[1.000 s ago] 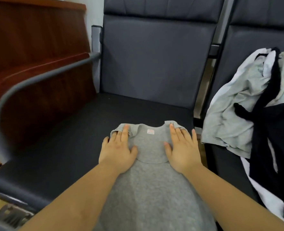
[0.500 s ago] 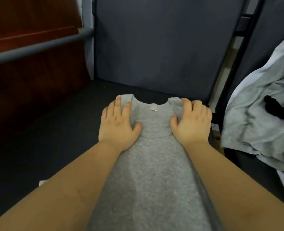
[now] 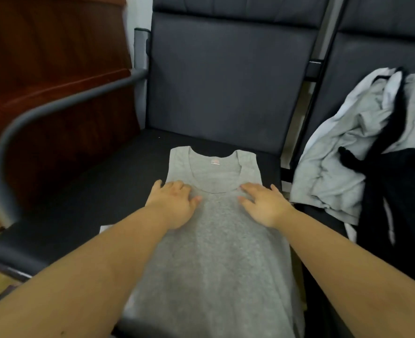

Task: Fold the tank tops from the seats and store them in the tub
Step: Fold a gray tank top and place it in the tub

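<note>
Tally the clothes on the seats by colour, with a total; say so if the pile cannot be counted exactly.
Grey laid flat: 1, the grey tank top, with the left hand and right hand resting on it.
Pile, light grey: at least 1.
Pile, white: at least 1.
Pile, black: at least 1.
Total: at least 4; the tangle hides the exact count.

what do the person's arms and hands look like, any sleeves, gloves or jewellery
Both forearms are bare as far as the picture shows, with no sleeve edge in view. The left hand and right hand wear no gloves, and no rings, watch or bracelet show on the fingers or wrists. The nails look short and unpainted, though the picture is a little soft. A small dark spot sits low on the left forearm.
</note>
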A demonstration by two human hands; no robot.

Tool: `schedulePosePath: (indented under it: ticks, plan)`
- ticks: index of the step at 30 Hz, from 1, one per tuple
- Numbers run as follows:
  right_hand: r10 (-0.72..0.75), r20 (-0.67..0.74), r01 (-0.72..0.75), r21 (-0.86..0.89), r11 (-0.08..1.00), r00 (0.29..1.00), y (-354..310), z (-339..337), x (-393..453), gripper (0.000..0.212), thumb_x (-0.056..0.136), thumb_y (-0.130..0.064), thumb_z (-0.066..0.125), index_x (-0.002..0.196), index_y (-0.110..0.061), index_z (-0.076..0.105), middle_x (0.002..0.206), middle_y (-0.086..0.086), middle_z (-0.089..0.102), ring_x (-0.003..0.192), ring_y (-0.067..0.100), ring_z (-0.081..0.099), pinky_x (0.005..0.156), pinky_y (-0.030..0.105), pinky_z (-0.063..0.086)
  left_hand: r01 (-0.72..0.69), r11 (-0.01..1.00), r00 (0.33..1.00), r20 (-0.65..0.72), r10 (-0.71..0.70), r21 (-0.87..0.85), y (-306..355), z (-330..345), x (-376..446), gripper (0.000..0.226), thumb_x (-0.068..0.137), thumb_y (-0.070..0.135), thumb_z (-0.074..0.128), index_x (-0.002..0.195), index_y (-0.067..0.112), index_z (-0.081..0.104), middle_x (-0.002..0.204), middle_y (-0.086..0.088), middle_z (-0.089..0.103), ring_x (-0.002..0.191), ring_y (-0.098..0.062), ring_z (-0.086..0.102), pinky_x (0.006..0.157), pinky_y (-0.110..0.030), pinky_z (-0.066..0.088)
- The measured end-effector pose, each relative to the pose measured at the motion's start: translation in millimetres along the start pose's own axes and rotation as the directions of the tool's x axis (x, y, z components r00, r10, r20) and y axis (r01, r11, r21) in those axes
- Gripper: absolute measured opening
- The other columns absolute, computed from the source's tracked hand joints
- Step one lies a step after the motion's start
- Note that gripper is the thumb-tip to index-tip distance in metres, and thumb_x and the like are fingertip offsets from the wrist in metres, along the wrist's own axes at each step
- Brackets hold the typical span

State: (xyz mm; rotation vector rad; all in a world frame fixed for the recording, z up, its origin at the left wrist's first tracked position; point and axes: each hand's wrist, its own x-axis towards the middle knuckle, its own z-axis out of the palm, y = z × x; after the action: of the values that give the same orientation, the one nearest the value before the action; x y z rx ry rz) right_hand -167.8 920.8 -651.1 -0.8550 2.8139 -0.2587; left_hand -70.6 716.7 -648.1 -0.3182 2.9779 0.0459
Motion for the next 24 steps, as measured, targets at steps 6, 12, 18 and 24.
schedulePosePath:
  ticks: [6,12,18,24]
  plan:
    - [-0.025,-0.232,-0.024,-0.204,0.979,0.972,3.1,3.1,-60.6,0.029,0.097,-0.028,0.042,0.121,-0.015,0.053,0.120,0.006,0.052,0.112,0.026,0.050,0.095,0.035,0.037,0.215,0.976,0.966,-0.141,-0.216,-0.022,-5.4,4.2,-65.6,0.050,0.097,0.029,0.046,0.142,0.015,0.031,0.143,-0.010,0.037,0.126,-0.026,0.044,0.102,-0.036,0.037]
    - [0.241,-0.166,-0.207,0.199,0.958,0.956,18.0,4.6,-84.4,0.018,0.098,-0.023,0.047,0.101,-0.010,0.059,0.104,0.011,0.061,0.095,0.027,0.058,0.078,0.033,0.045,0.370,0.906,0.902,-0.153,-0.403,-0.207,-31.4,11.4,-110.6,0.034,0.100,0.037,0.041,0.126,0.018,0.051,0.123,-0.006,0.049,0.111,-0.025,0.049,0.094,-0.037,0.041]
    - [0.424,-0.173,-0.305,0.469,0.829,0.889,19.1,9.5,-92.2,0.005,0.092,-0.018,0.060,0.093,-0.013,0.062,0.100,0.008,0.067,0.087,0.022,0.059,0.075,0.030,0.046,0.348,0.847,0.888,-0.149,-0.436,-0.403,-42.3,14.7,-115.9,0.030,0.102,0.027,0.039,0.123,0.024,0.062,0.123,-0.006,0.051,0.106,-0.026,0.051,0.095,-0.041,0.044]
    - [0.470,-0.114,-0.330,0.569,0.753,0.875,18.1,13.8,-82.9,0.039,0.086,-0.025,0.071,0.118,-0.007,0.056,0.119,0.012,0.060,0.111,0.028,0.056,0.085,0.031,0.043,0.472,0.837,0.843,-0.137,-0.520,-0.277,-46.8,11.5,-102.0,0.052,0.095,0.052,0.049,0.138,0.024,0.047,0.136,-0.010,0.047,0.123,-0.030,0.045,0.102,-0.042,0.036]
